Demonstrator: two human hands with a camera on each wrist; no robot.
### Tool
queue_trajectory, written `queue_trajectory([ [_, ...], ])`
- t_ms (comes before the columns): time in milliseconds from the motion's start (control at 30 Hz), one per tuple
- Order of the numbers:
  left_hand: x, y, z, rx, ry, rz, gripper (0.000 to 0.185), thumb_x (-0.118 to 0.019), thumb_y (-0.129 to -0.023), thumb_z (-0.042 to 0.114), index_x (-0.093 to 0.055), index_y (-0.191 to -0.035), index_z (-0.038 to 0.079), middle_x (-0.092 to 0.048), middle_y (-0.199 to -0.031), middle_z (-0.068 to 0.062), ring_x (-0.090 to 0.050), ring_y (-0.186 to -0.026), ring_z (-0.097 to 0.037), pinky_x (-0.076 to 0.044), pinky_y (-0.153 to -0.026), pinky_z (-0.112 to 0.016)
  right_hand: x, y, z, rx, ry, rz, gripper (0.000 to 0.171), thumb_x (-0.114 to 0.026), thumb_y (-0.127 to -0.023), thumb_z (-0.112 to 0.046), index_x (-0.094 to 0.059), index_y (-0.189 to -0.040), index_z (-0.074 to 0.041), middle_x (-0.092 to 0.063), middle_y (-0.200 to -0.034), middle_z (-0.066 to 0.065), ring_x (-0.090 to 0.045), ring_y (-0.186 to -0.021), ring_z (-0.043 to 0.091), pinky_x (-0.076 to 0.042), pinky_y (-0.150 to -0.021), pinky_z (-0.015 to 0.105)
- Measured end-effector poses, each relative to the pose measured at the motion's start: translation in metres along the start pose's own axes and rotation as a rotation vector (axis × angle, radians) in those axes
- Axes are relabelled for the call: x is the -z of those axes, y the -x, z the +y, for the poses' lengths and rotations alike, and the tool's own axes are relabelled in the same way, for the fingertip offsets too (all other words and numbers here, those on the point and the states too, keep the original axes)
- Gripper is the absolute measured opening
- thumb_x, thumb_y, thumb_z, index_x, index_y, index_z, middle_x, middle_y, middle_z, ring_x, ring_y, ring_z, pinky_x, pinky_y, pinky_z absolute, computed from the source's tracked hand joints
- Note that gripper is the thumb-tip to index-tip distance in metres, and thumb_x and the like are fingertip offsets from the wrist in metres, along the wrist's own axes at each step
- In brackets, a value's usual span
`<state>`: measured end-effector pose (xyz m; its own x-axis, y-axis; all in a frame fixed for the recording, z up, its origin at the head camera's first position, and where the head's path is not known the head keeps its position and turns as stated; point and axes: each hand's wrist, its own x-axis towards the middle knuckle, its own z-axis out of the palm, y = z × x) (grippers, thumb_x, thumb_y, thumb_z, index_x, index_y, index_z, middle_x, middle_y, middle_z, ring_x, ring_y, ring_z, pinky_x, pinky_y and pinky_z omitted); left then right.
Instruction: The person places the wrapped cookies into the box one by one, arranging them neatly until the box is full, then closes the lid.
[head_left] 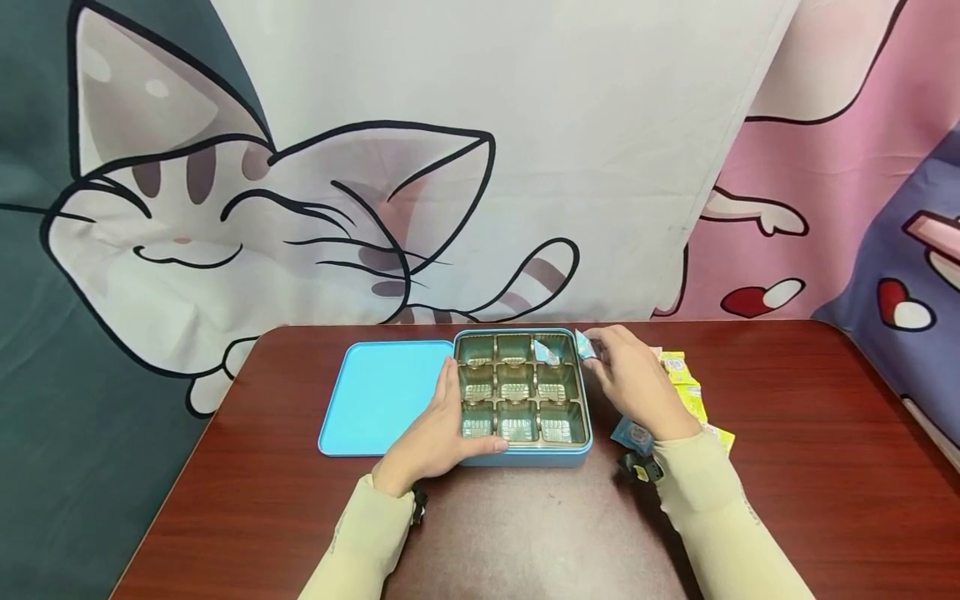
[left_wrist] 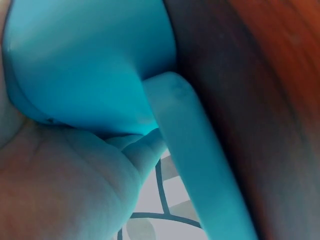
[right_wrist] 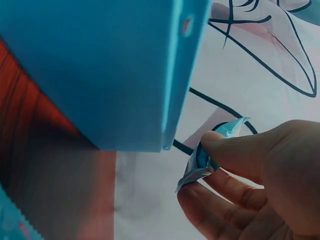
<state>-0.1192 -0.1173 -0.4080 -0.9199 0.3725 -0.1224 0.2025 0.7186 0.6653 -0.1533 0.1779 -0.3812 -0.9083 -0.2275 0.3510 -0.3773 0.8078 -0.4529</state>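
An open blue tin (head_left: pixel 525 457) stands on the table, with a gold tray of several square cells inside. My left hand (head_left: pixel 442 433) grips its front left corner, thumb along the front rim; in the left wrist view the palm (left_wrist: pixel 65 180) lies against the tin's blue wall (left_wrist: pixel 75 60). My right hand (head_left: pixel 630 375) hovers at the tin's far right corner and pinches a small blue packet (head_left: pixel 585 344) between thumb and fingers. The right wrist view shows that packet (right_wrist: pixel 210 155) beside the tin's wall (right_wrist: pixel 100 65). Another packet (head_left: pixel 546 352) lies in the far right cell.
The tin's blue lid (head_left: pixel 375 396) lies flat to the left, touching the tin. Yellow packets (head_left: pixel 678 367) and a blue one (head_left: pixel 633 433) lie on the brown table (head_left: pixel 787 433) behind my right hand. A cat-print curtain hangs behind the table.
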Motion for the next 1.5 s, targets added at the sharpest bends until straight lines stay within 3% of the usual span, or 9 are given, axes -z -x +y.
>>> queue_trajectory([
  [300,0.001,0.001,0.0,0.009,0.002,0.001,0.133,-0.077,-0.08,0.062,0.015,-0.158,0.005,0.02,-0.166,-0.014,0.003,-0.153,-0.025,-0.025,-0.118,-0.046,-0.001,-0.006,-0.012,0.028,0.014,0.021,0.032,-0.072,-0.09,-0.002,-0.065,-0.122,0.003,-0.063,-0.104,0.015,-0.058,-0.082,0.026,-0.049,-0.074,0.044],
  [800,0.001,0.0,0.001,0.008,0.008,0.001,0.133,-0.077,-0.08,0.062,0.015,-0.158,0.006,0.02,-0.166,-0.013,0.001,-0.153,-0.025,-0.027,-0.117,-0.046,0.001,-0.015,-0.035,0.013,-0.012,0.033,0.033,-0.072,-0.092,-0.005,-0.065,-0.123,0.004,-0.062,-0.105,0.017,-0.055,-0.079,0.026,-0.047,-0.07,0.041],
  [1033,0.001,0.0,0.001,0.012,0.005,0.0,0.133,-0.077,-0.08,0.061,0.015,-0.158,0.006,0.02,-0.166,-0.013,-0.001,-0.153,-0.025,-0.027,-0.117,-0.046,0.002,-0.022,-0.042,0.029,-0.029,0.057,0.031,-0.073,-0.091,-0.006,-0.066,-0.121,0.003,-0.063,-0.106,0.017,-0.057,-0.085,0.028,-0.048,-0.075,0.045],
  [1200,0.001,-0.001,0.001,0.003,0.012,0.004,0.133,-0.078,-0.08,0.06,0.015,-0.158,0.005,0.019,-0.166,-0.014,0.0,-0.152,-0.025,-0.026,-0.117,-0.046,0.002,-0.03,-0.051,0.013,-0.043,0.02,0.03,-0.073,-0.092,-0.009,-0.066,-0.119,0.002,-0.065,-0.112,0.017,-0.059,-0.098,0.031,-0.048,-0.085,0.048],
  [1500,0.001,-0.001,0.0,-0.002,0.018,-0.001,0.132,-0.078,-0.081,0.059,0.015,-0.158,0.005,0.019,-0.166,-0.014,-0.001,-0.153,-0.026,-0.027,-0.117,-0.047,0.001,-0.044,-0.059,-0.01,-0.053,-0.077,0.031,-0.073,-0.093,-0.01,-0.066,-0.122,0.0,-0.066,-0.115,0.014,-0.061,-0.106,0.03,-0.048,-0.091,0.046],
])
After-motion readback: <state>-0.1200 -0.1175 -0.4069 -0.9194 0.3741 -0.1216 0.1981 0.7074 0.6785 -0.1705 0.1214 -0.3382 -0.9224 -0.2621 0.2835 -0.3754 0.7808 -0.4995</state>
